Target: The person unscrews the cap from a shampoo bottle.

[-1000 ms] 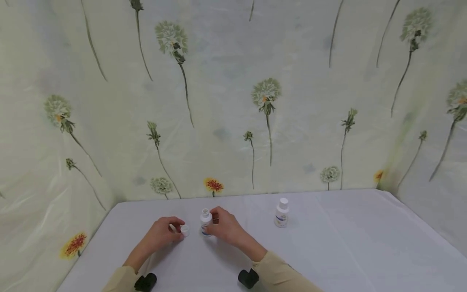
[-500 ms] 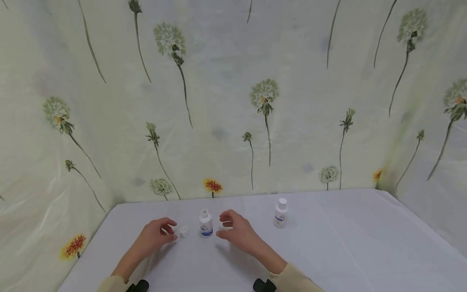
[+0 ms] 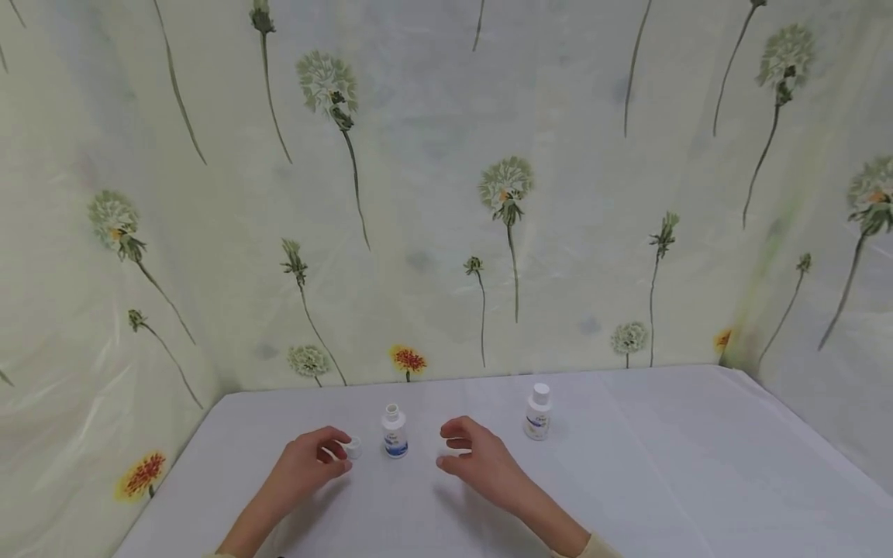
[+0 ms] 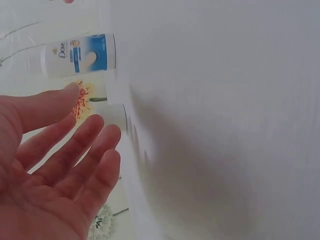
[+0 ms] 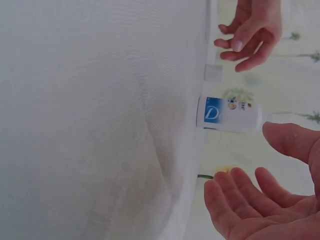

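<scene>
An uncapped white bottle [image 3: 394, 437] with a blue-and-white label stands upright on the table, its neck bare. To its left lies its small white cap [image 3: 356, 447], partly covered by my left hand [image 3: 307, 465] in the head view. That hand's thumb and fingers are spread apart beside the cap; in the left wrist view the cap [image 4: 117, 116] shows beyond the fingertips. My right hand [image 3: 484, 465] hovers to the right of the bottle with loosely bent fingers and holds nothing. In the right wrist view a gap shows between those fingers and the bottle [image 5: 227, 114].
A second white bottle [image 3: 538, 417], with its cap on, stands upright farther right. A white cloth [image 3: 628, 480] covers the table. Behind it and at both sides hangs a sheet [image 3: 418, 194] printed with dandelions.
My right hand has let go of the uncapped bottle and moved off to the right. My left hand drew back from the cap, then came close to it again.
</scene>
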Available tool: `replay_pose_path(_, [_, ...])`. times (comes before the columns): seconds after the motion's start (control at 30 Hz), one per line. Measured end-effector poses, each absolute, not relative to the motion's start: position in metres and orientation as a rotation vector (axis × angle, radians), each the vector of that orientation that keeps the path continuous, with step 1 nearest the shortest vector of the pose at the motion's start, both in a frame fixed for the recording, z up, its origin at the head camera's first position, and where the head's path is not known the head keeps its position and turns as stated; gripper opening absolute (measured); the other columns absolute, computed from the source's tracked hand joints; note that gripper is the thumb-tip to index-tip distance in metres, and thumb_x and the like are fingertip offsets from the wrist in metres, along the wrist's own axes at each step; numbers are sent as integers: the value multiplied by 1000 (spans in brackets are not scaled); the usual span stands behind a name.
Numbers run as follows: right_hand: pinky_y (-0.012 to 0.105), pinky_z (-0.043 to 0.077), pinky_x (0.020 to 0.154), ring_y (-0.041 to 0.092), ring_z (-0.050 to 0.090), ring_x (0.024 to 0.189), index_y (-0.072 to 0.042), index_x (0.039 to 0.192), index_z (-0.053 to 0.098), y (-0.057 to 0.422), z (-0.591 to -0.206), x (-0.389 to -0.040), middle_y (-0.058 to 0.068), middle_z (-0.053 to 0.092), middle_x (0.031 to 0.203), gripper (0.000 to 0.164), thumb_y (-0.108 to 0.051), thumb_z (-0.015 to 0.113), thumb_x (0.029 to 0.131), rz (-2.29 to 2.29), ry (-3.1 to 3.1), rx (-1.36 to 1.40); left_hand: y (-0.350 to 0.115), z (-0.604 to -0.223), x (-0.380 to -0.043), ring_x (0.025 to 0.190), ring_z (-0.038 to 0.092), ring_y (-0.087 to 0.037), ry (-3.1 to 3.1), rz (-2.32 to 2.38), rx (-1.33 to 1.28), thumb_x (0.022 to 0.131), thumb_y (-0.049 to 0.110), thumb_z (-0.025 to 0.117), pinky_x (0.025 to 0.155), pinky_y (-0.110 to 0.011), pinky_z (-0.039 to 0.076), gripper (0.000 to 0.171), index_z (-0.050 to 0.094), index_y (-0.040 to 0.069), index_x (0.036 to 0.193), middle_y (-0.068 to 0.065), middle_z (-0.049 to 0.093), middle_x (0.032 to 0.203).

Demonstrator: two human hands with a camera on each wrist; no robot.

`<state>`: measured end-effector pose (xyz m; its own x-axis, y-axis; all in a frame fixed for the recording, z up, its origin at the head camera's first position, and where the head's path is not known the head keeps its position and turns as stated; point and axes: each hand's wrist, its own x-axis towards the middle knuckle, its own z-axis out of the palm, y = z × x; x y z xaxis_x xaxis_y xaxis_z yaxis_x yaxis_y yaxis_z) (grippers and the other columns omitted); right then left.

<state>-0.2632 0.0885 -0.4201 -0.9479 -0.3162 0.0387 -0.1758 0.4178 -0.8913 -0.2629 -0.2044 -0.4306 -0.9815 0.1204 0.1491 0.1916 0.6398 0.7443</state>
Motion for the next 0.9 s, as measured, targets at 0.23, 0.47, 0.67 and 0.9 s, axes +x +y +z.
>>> replay_pose_path(0.23, [45, 49, 94, 34, 56, 119, -3, 127, 54, 102, -424, -255, 13, 59, 126, 44, -17, 73, 89, -1586, 2524, -464, -193, -429, -256, 75, 61, -16, -2747, -1299, -407, 81, 6, 77, 65, -27, 51, 23, 69, 4, 103, 2, 65, 84])
replay_pose_path(0.47, [46, 49, 94, 35, 57, 117, -1, 129, 54, 114, -427, -246, 14, 60, 125, 47, -14, 73, 88, -1590, 2517, -500, -175, -424, -251, 79, 61, -17, -2804, -1302, -521, 84, 7, 75, 66, -27, 51, 23, 67, 4, 105, 1, 65, 89])
replay_pose_path(0.67, [45, 49, 94, 35, 57, 116, 0, 129, 54, 120, -428, -240, 15, 60, 125, 46, -15, 73, 89, -1588, 2537, -540, -164, -425, -253, 81, 61, -17, -2798, -1331, -566, 85, 9, 75, 66, -27, 52, 22, 67, 6, 105, 0, 66, 91])
replay_pose_path(0.9, [44, 50, 93, 36, 57, 116, 1, 129, 54, 128, -427, -233, 16, 61, 124, 47, -15, 73, 88, -1597, 2547, -526, -155, -430, -256, 81, 61, -17, -2784, -1383, -619, 85, 10, 75, 67, -27, 51, 22, 67, 6, 105, -1, 66, 92])
